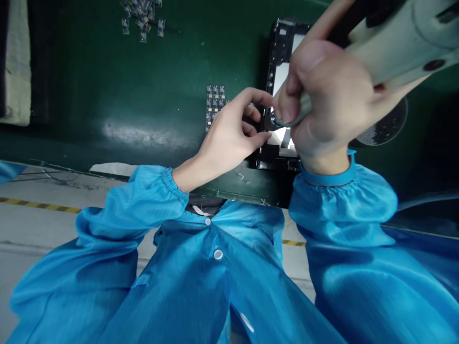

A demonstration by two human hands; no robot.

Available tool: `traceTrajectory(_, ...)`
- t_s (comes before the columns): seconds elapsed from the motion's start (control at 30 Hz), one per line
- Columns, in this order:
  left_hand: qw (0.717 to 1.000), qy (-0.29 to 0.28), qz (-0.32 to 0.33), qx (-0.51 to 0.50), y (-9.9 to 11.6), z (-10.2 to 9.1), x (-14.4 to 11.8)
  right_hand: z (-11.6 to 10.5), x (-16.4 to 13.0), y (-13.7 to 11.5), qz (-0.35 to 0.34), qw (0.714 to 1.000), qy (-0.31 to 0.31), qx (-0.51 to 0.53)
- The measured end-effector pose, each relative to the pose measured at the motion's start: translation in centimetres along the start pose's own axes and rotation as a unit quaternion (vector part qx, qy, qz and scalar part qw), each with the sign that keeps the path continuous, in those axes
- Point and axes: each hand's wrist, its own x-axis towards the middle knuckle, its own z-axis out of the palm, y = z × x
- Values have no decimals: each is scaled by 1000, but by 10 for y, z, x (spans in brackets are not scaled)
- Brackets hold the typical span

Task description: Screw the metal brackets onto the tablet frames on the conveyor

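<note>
My right hand (330,95) is wrapped round a pale electric screwdriver (398,48), which slants down to the left. Its tip end is over the left edge of a black device frame (274,165) with white and silvery panels inside; the exact contact point is hard to see. My left hand (225,126) has its index finger and thumb bent against the frame's left edge, near the tip, gripping it there. Beside that hand, and partly hidden by it, small circuit boards (215,95) stand in neat rows on the green table mat (107,86).
A loose heap of similar small boards (143,16) lies at the far left of the mat. To the right, partly behind my right wrist, is a round dish (387,124) with small dark contents. A pale strip (17,62) stands at the left edge.
</note>
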Motion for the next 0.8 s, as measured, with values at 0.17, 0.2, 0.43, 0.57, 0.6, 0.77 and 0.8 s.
traceTrajectory(0.17, 1000, 5, -2, -31, -5, 3, 2, -8, 9, 2, -208, 966, -137, -71)
traceTrajectory(0.2, 999, 6, -6, -37, -7, 3, 4, -11, 10, -2, -187, 961, -177, -103)
traceTrajectory(0.43, 999, -5, -36, -20, 3, -10, 8, -8, 6, -1, -200, 950, -200, -136)
traceTrajectory(0.57, 996, -23, -88, 14, 21, -24, 8, -22, 24, -10, -218, 951, -198, -100)
traceTrajectory(0.6, 994, -25, -101, 15, 23, -27, 8, -33, 30, -20, -230, 950, -178, -116)
traceTrajectory(0.77, 991, -30, -130, 27, 28, -31, 7, -115, 53, -73, -243, 945, -21, -217)
traceTrajectory(0.8, 990, -32, -131, 31, 28, -31, 7, -130, 56, -78, -238, 943, 2, -231)
